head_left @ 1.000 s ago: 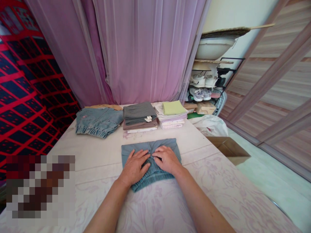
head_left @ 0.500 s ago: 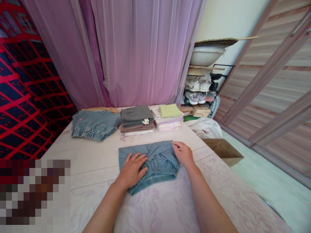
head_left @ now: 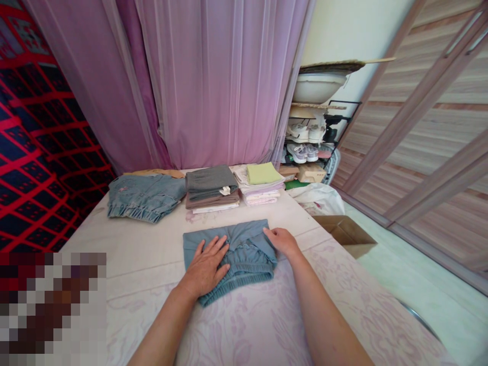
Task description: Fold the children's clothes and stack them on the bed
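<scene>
Folded blue elastic-waist trousers (head_left: 244,254) lie in front of me, their gathered waistband toward me. My left hand (head_left: 208,264) rests flat on their left part, fingers spread. At their upper right edge, the curled fingers of my right hand (head_left: 281,240) pinch the cloth; the fingertips are partly hidden. Behind lie faded denim bottoms (head_left: 147,195) with an elastic waist, left of a stack of folded grey and brown clothes (head_left: 211,185). Beside that stack is another of pale folded clothes (head_left: 261,193), topped by a lime-green folded cloth (head_left: 264,173).
A floral sheet (head_left: 251,325) covers the bed. Purple curtains (head_left: 213,91) hang behind it. To the right are a shoe rack (head_left: 324,122), a white bag (head_left: 324,195), an open brown paper box (head_left: 343,234) and a wooden wardrobe (head_left: 427,137). Red-and-black checked fabric (head_left: 41,142) hangs at left.
My right hand has slid slightly down along the trousers' right edge from the upper corner. My left hand stays flat on the cloth. The whole view has shifted a little.
</scene>
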The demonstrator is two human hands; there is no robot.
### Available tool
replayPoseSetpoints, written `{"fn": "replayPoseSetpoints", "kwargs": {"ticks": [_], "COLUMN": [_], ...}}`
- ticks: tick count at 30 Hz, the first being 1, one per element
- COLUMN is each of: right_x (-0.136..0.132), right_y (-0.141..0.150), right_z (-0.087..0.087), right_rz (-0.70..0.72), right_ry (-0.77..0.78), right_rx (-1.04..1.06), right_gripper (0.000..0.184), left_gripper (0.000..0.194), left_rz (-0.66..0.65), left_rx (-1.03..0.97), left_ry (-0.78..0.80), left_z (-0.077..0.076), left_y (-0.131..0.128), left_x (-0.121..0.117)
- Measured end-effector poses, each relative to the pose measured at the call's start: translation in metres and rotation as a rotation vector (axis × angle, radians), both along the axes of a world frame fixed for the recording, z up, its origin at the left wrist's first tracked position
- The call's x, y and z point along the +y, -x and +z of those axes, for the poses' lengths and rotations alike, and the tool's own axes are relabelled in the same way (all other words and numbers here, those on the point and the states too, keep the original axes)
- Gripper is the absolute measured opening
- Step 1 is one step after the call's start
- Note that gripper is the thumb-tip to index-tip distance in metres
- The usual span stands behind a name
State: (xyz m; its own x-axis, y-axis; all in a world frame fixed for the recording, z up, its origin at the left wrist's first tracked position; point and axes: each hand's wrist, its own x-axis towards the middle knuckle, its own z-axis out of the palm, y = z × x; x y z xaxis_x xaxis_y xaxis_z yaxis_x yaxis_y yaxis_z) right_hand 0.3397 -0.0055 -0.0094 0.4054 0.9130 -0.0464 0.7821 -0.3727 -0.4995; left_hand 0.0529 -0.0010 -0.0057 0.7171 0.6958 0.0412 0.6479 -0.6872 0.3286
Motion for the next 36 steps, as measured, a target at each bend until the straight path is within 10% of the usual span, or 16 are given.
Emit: {"fn": "replayPoseSetpoints", "kwargs": {"ticks": [8,16,25,31,36], "right_x": [0.006,0.011,0.018,-0.005,-0.002], "right_y": [0.008,0.046,0.149,0.221,0.201], "right_z": [-0.005,0.014,0.031,0.034,0.041], "right_rz": [-0.033,0.051,0.293,0.431,0.542], "right_ry": [-0.107,-0.224,-0.244,-0.149,-0.255], "right_rx": [0.296,0.679,0.095,-0.102,0.018], "right_gripper": [0.017,0.044,0.050,0.048,0.023], "left_gripper": [0.056,0.049,0.055,0.048,0.066], "left_rz": [0.007,0.018,0.553,0.642,0.657], "left_rx": [-0.004,-0.084,-1.155,-1.258,-1.218], "left_ry": [0.035,0.091,0.815,0.941,0.829], "left_z": [0.000,-0.002,0.010,0.002,-0.008], "left_y": [-0.001,-0.004,0.033,0.048,0.048], "left_x": [0.001,0.000,0.032,0.035,0.039]}}
